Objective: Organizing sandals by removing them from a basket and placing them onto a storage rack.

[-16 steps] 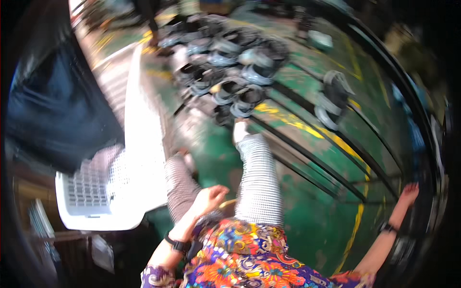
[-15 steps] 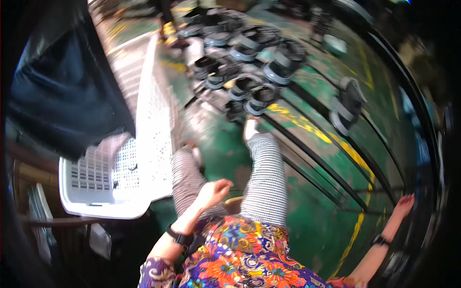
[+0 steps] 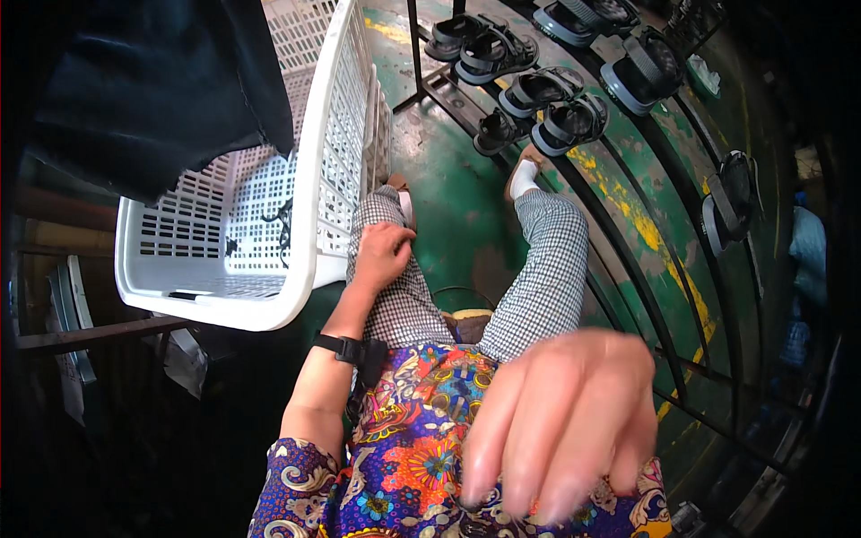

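My left hand [image 3: 386,254] rests on my left leg, its fingers loosely curled in and nothing seen in them. Close before the camera hangs my right hand [image 3: 560,421], slightly smeared, back uppermost. Its fingers droop downward, a little apart, over my flowered top [image 3: 421,466]; I see nothing held, though the palm and thumb are hidden. Beyond my right knee, black strap sandals [image 3: 571,121] with grey sole edges sit on a black metal rack [image 3: 628,260]. A single sandal [image 3: 731,202] rests farther right on the bars.
To my left stands a white perforated plastic basket [image 3: 309,260], with small dark strap-like pieces [image 3: 282,229] inside. Black sheet material [image 3: 170,90] drapes over its left side. The green floor [image 3: 466,224] has worn yellow lines. A light blue bag [image 3: 807,251] is at the far right.
My right hand has come from the far right, beside the rack, to close in front of the camera. My left hand has settled on my leg. The view has shifted, and sandals and basket appear higher.
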Demonstrator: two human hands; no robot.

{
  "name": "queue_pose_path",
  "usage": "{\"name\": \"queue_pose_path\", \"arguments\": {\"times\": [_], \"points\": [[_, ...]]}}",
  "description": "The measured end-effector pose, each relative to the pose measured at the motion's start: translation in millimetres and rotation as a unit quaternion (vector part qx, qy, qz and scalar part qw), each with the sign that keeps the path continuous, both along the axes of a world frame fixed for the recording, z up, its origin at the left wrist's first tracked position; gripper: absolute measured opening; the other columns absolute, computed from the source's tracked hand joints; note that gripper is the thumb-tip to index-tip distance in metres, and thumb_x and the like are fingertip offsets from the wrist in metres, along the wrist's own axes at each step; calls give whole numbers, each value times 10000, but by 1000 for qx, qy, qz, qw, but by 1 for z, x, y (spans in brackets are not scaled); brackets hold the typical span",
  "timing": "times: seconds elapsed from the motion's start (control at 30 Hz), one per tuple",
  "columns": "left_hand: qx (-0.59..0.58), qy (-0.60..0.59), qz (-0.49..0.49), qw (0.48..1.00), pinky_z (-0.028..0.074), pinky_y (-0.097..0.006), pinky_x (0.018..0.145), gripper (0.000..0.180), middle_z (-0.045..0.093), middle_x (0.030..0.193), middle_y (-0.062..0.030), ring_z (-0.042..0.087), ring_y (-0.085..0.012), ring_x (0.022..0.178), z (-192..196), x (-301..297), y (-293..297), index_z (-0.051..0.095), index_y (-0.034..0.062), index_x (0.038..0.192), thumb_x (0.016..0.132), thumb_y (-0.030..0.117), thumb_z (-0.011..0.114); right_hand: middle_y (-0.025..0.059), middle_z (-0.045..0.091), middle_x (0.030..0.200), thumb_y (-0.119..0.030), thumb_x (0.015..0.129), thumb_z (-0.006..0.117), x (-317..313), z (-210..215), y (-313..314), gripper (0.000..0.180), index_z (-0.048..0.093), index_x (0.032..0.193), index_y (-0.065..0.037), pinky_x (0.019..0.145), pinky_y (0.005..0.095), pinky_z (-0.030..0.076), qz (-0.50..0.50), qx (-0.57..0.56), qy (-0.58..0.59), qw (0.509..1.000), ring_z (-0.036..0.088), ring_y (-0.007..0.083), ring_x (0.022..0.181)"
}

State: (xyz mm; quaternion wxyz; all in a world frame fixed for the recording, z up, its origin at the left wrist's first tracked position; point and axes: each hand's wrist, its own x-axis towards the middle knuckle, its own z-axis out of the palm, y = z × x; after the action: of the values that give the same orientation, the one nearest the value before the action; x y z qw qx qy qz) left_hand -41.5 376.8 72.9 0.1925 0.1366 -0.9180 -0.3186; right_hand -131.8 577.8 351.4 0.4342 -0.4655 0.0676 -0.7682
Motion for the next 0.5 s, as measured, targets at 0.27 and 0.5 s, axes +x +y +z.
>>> {"name": "queue_pose_path", "arguments": {"times": [0.27,0.5], "points": [[9,39,38,999,416,-359,755,115,644,746,-54,608,-217,755,0,-2,-3,673,77,821,721,77,615,247,578,1040,-172,907,580,97,25,-64,299,642,1003,104,748,371,501,-151,-174,-266,936,609,293,883],[28,5,43,999,406,-370,697,92,637,709,-53,594,-220,701,4,-7,-1,672,78,787,718,94,613,160,634,745,-65,891,575,93,42,-53,169,642,832,78,546,320,484,35,-14,-391,920,612,243,628]]}}
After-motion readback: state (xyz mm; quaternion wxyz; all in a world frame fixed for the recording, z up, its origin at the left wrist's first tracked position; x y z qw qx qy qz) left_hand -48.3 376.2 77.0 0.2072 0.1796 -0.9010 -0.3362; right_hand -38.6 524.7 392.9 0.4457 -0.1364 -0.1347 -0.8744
